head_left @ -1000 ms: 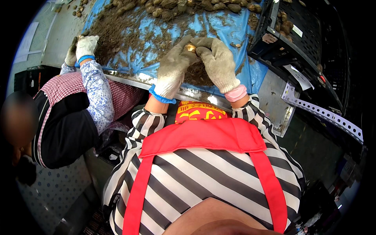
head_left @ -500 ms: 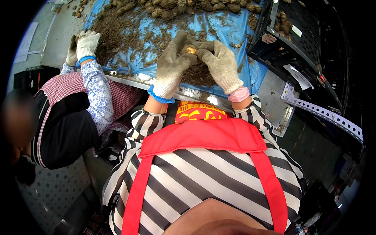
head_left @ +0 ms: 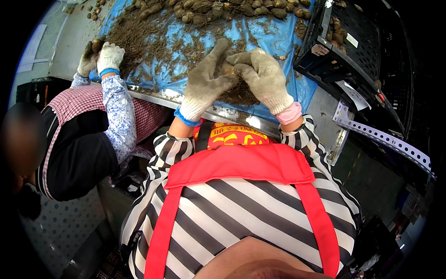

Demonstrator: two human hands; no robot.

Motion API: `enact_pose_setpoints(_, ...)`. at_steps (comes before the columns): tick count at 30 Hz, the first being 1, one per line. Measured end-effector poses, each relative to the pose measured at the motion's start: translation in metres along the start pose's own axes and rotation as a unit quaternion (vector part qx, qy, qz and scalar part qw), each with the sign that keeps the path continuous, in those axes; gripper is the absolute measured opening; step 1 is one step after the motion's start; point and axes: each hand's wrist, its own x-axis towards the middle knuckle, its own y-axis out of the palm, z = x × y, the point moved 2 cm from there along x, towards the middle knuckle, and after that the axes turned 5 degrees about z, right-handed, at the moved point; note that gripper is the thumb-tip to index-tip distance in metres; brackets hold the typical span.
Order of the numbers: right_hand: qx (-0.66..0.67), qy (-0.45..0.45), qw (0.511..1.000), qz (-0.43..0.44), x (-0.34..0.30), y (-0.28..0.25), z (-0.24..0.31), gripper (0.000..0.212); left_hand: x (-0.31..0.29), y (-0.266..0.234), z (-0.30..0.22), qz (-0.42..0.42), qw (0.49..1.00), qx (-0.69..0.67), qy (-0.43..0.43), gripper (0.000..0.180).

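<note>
A small brown taro-like tuber [head_left: 227,69] sits between my gloved hands above the near edge of the table. My left hand [head_left: 206,84] closes around it from the left, thumb and fingers on either side. From the right, my right hand [head_left: 267,80] has its thumb and bent forefinger pinched against the tuber; its palm side is hidden. Both gloves are whitish knit, soiled grey-brown at the fingers. Loose dark root fibres [head_left: 239,94] lie heaped just beneath the hands.
Blue plastic sheeting [head_left: 304,93] strewn with soil covers the table. Along its far side lie many hairy tubers [head_left: 200,18]. A black crate [head_left: 344,60] stands at the right, beside a perforated white metal strip [head_left: 385,138]. At left, a co-worker's gloved hand [head_left: 110,56] works close by.
The tuber has turned, and its bright yellowish patch is now mostly covered. My right hand has rotated slightly over it. The co-worker's hands have shifted, showing a tuber.
</note>
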Motion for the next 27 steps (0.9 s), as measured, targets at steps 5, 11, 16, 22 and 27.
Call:
enact_pose_setpoints(5,-0.115,0.110,0.987,-0.004,0.012,-0.005,-0.019,0.023,0.001,-0.003,0.002,0.005,0.999,-0.030,0.022,0.086)
enact_pose_setpoints(11,0.155,0.078,0.985,0.009,-0.006,-0.011,0.002,0.028,-0.002,-0.003,0.001,0.001,0.998,-0.065,0.000,0.085)
enact_pose_setpoints(16,-0.054,0.015,0.998,-0.015,-0.009,0.000,0.005,0.025,0.002,0.000,0.002,0.027,0.999,-0.006,0.019,0.084)
enact_pose_setpoints(22,-0.009,0.131,0.991,-0.006,0.005,-0.011,-0.015,0.026,0.000,-0.003,-0.001,0.019,0.999,0.025,0.018,0.084)
enact_pose_setpoints(27,0.098,0.032,0.995,0.005,-0.009,-0.009,0.000,0.028,0.001,-0.001,0.005,0.004,0.993,-0.120,-0.004,0.085)
